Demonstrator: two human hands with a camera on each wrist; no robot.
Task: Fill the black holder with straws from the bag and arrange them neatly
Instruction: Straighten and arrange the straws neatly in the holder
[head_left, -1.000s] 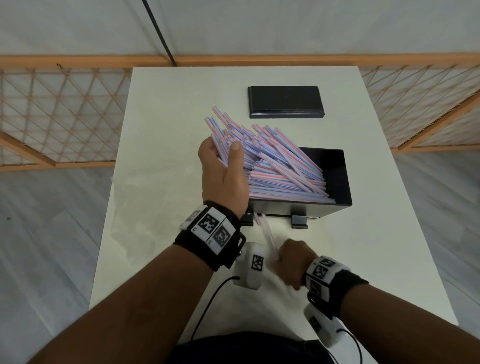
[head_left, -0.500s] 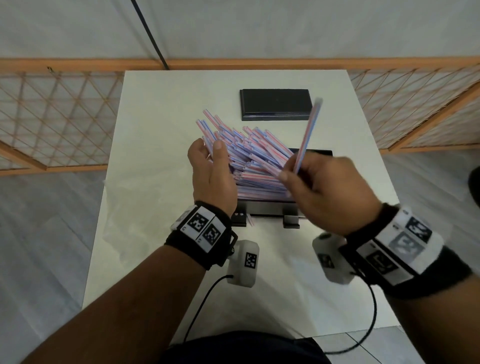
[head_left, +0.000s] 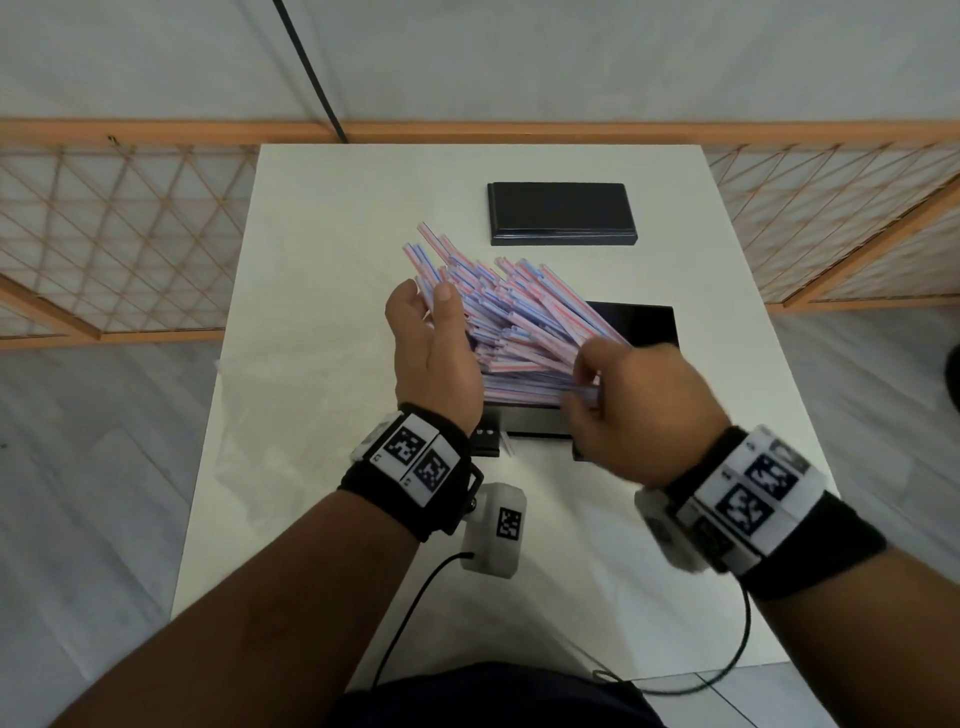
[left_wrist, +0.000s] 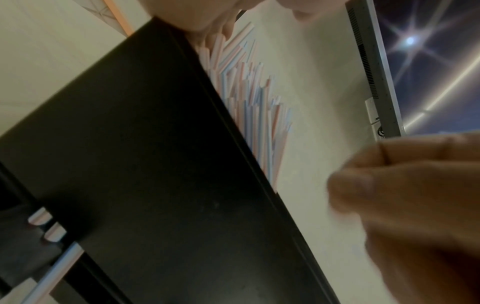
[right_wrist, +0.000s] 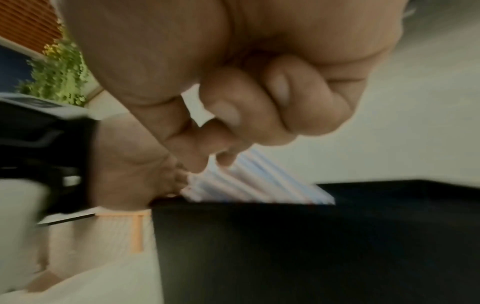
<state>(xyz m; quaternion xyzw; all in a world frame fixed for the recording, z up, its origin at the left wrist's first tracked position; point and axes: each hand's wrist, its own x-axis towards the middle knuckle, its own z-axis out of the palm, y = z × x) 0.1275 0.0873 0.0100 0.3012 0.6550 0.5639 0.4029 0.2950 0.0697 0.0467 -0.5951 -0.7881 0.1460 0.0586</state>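
A black holder (head_left: 647, 325) stands mid-table, heaped with pink-and-blue striped straws (head_left: 519, 317) that fan out up and to the left. My left hand (head_left: 427, 306) grips the straws' left ends, thumb on top and fingers behind. My right hand (head_left: 584, 384) is at the holder's near right side, pinching a few straws against the pile. The left wrist view shows the holder's wall (left_wrist: 155, 164), the straws (left_wrist: 249, 92) above it and the blurred right hand (left_wrist: 415, 195). In the right wrist view curled fingers (right_wrist: 233, 123) pinch straws (right_wrist: 254, 181) over the holder's rim (right_wrist: 311, 236).
The holder's black lid (head_left: 561, 213) lies flat at the back of the white table (head_left: 322, 234). A clear plastic bag (head_left: 291, 415) lies crumpled on the table's left side. Two straw ends (left_wrist: 52, 232) poke from the holder's front slot. A wooden lattice fence (head_left: 114, 234) surrounds the table.
My right hand picked up straws from the table in front of the holder, lifted them over it, then lowered them onto the pile. The left hand kept its grip.
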